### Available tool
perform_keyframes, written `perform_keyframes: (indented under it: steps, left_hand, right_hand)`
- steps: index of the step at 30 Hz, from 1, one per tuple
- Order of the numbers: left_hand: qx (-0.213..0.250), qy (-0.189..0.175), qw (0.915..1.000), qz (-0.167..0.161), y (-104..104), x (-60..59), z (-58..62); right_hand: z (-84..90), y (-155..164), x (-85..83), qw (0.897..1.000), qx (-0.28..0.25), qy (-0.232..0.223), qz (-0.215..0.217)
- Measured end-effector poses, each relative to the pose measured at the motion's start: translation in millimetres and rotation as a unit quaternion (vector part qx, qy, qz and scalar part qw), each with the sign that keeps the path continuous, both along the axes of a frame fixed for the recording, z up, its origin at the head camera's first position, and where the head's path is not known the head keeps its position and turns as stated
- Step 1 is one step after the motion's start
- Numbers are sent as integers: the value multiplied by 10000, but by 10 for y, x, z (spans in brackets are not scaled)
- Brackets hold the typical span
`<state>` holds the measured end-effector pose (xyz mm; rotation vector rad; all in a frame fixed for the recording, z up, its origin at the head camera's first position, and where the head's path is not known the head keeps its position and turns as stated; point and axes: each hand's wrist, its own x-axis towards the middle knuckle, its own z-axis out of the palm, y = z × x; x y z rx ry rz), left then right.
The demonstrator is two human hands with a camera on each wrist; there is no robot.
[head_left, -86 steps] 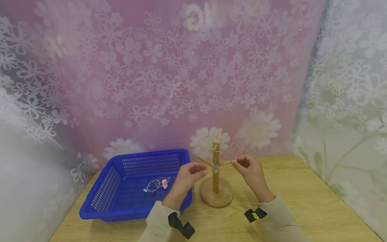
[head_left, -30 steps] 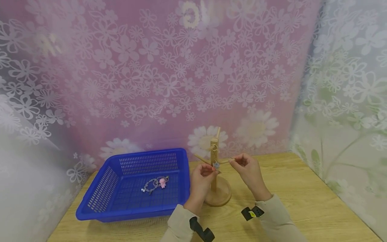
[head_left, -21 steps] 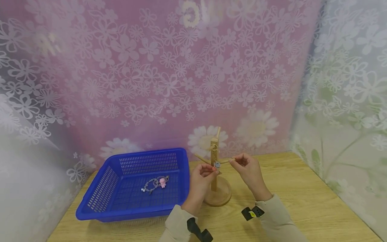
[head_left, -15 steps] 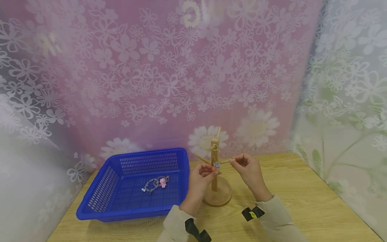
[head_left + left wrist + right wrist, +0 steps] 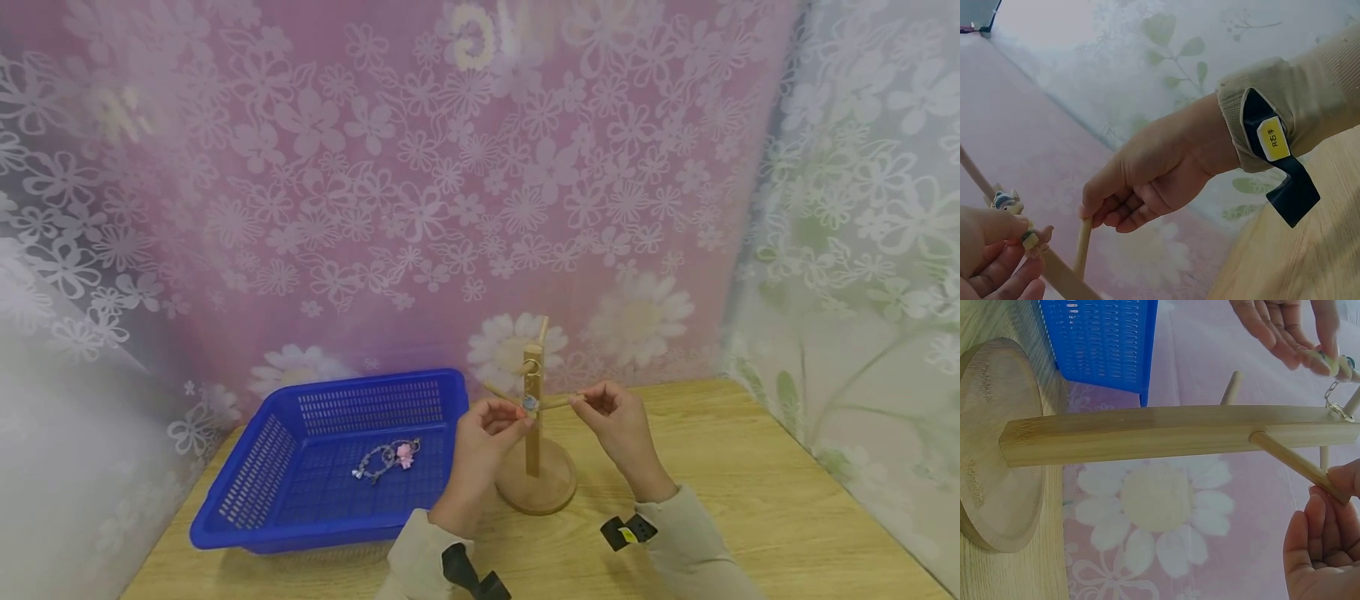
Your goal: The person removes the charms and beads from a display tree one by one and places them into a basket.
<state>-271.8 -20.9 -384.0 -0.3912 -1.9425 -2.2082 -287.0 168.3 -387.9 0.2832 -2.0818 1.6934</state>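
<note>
Since the frame half a second back, the left hand (image 5: pixel 480 433) has lifted a little, carrying the small charm (image 5: pixel 531 403) up from below the side pegs to about level with them, close against the upright post of the wooden stand (image 5: pixel 534 433). The right hand (image 5: pixel 615 421) has hardly shifted: its fingers (image 5: pixel 1100 212) pinch the tip of the right-hand peg (image 5: pixel 558 402), steadying the stand on the table (image 5: pixel 750 500).

The left hand's fingers (image 5: pixel 1285 337) are closed round the charm in a pinch, thumb against fingertips. A short chain (image 5: pixel 1333 394) runs from it to a metal ring (image 5: pixel 1340 410) at the post, seemingly hooked there, though the wrist view is too tight to be sure.

The relation that matters: the charm sits just left of the post, between the left-hand peg (image 5: pixel 501 395) and the right one. Each peg's long axis slopes up and outward from the post, so its free end points away from the charm. The left hand is the nearer one to the charm.

Well apart to the left, the blue basket (image 5: pixel 247 492) holds another bead bracelet (image 5: pixel 386 458) with a pink charm.
</note>
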Motion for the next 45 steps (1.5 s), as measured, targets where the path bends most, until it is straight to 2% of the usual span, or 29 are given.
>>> perform_keyframes:
  steps: [4,10,17,22,32,40,45]
  left_hand:
    - [34,173,9998,-22,-24,30,61]
    - [-85,177,9998,31,-67,59,144]
    - [129,287,9994,-144,-120,105,248]
    - [55,359,9991,-211,-159,134,314]
    - [-215,453,9987,-15,-220,141,356]
    - [-63,562,9981,-234,-286,177,390]
    - [-101,606,9978,-249,-344,203,438]
  right_hand:
    - [-6,-1,9,10000,-7,29,2]
    - [5,-11,15,10000,-19,-14,-4]
    - [6,-8,25,10000,-20,-55,-40]
    - [4,8,29,9998,101,-87,-119]
    - [-2,22,35,9998,134,-95,-100]
    - [-2,13,17,9998,156,-73,-49]
    - [1,10,15,9998,168,-136,-34]
